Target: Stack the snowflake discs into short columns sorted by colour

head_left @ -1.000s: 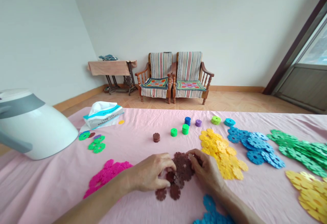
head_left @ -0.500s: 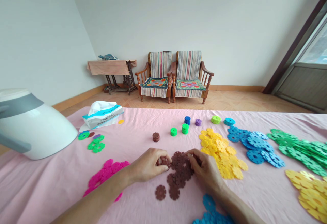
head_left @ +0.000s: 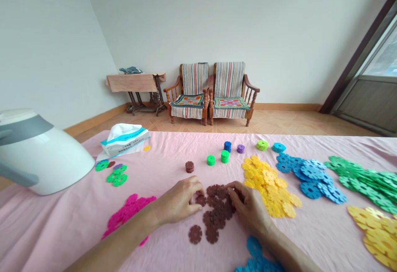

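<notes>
Brown snowflake discs [head_left: 218, 210] lie in a loose, overlapping heap in the middle of the pink cloth. At its left edge my left hand [head_left: 181, 199] has thumb and fingers around a brown snowflake disc [head_left: 201, 200]; whether more discs sit in the palm is hidden. My right hand [head_left: 248, 203] is at the heap's right side, fingers bent and tips pinching at the edge of a brown disc. One single brown disc [head_left: 195, 234] lies apart, nearer to me. A short brown stack [head_left: 189, 167] stands beyond my left hand.
Small stacks, among them a green stack [head_left: 225, 156], stand farther back. Around lie piles of pink discs [head_left: 127, 214], yellow discs [head_left: 266, 185], blue discs [head_left: 313, 176] and green discs [head_left: 366, 181]. A white kettle [head_left: 58, 156] and a tissue pack [head_left: 125, 141] are at the left.
My left thumb and fingers have parted slightly, and the brown disc between them shows more plainly. My right hand stays nearly still at the heap.
</notes>
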The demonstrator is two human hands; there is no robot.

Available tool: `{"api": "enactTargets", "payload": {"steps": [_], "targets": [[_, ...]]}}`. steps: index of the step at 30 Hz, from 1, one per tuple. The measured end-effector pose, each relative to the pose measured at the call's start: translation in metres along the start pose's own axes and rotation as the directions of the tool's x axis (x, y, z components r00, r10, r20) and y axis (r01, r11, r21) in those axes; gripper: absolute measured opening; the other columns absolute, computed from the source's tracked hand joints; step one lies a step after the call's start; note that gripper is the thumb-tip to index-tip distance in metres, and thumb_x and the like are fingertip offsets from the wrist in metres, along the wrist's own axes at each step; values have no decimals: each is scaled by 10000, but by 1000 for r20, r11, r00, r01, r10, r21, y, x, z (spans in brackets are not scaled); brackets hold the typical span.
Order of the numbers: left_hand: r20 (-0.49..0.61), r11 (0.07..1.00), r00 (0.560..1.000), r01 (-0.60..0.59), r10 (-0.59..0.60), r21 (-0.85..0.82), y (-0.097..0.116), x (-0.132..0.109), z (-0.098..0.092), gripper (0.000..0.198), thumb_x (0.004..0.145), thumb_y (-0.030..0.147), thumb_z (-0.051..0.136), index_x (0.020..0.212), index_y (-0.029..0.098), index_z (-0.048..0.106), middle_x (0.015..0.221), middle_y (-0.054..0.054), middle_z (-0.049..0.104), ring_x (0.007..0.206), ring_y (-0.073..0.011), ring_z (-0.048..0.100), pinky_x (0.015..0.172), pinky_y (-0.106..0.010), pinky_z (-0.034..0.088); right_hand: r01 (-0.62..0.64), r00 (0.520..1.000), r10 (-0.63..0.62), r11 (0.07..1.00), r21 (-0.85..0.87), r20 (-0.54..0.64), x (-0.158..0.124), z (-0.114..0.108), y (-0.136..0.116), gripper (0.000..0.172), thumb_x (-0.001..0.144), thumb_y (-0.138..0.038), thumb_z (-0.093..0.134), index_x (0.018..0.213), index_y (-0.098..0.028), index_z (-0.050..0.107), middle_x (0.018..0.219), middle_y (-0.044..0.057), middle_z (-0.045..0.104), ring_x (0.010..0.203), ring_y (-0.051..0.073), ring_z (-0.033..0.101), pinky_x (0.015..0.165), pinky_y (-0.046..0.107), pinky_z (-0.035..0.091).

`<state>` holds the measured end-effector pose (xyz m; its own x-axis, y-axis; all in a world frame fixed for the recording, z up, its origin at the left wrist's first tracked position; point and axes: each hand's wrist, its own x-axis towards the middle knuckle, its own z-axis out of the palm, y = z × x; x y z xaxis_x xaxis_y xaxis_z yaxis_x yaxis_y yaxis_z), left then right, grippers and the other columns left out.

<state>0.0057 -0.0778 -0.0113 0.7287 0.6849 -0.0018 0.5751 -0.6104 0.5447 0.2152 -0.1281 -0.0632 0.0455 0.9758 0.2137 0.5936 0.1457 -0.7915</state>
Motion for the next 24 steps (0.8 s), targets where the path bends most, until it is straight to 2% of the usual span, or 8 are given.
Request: {"api": "enactTargets", "payload": {"steps": [3,5,9,12,17,21,24], "targets": [[-22,1000,999,-23,24,21,0,1,1,201,637,94,552,798,197,616,809,-16,548,718,-145,522,631,-226,414,0,1000,0,1000,-8,1,0,0,0,294,869,-359,391,788,-184,613,580,-4,589,537,124,538,500,214,366],[-80,999,996,-27,30,30,-3,4,-4,164,646,118,557,784,189,609,800,-17,553,708,-140,520,630,-226,414,-1,1000,1,1000,-12,7,0,0,0,302,871,-365,387,788,-183,614,570,-5,577,526,123,531,497,215,364],[-287,999,958,4,10,48,-21,16,-26,132,676,141,554,795,178,598,813,-14,565,688,-122,517,646,-224,416,-10,1000,11,1000,-15,17,0,0,-1,304,873,-369,384,793,-185,613,579,-3,585,536,127,540,508,219,366],[-372,995,928,66,-36,70,-40,29,-42,126,668,170,575,791,171,602,804,-10,567,648,-116,520,620,-226,412,-9,1000,9,1000,-15,10,0,0,-1,302,873,-367,381,790,-188,610,588,-2,596,549,131,549,514,220,366],[-356,987,931,122,-79,101,-61,41,-45,146,650,195,584,790,171,620,811,-6,577,610,-109,523,612,-226,410,8,1000,-8,1000,-10,6,-1,-1,-3,302,876,-357,377,793,-190,613,602,1,609,563,132,562,523,219,373],[-278,985,955,134,-99,109,-61,42,-43,144,628,183,590,764,179,638,783,4,575,597,-104,522,602,-215,402,4,1000,-4,1000,-12,7,0,0,-2,294,875,-354,379,794,-192,611,591,-3,602,555,129,556,520,220,368],[-261,984,960,133,-98,121,-58,41,-44,142,627,182,589,757,185,647,765,7,573,601,-107,522,596,-213,395,-2,1000,2,1000,-22,15,0,0,0,287,875,-360,383,796,-195,604,593,-5,597,557,130,553,524,223,363]]}}
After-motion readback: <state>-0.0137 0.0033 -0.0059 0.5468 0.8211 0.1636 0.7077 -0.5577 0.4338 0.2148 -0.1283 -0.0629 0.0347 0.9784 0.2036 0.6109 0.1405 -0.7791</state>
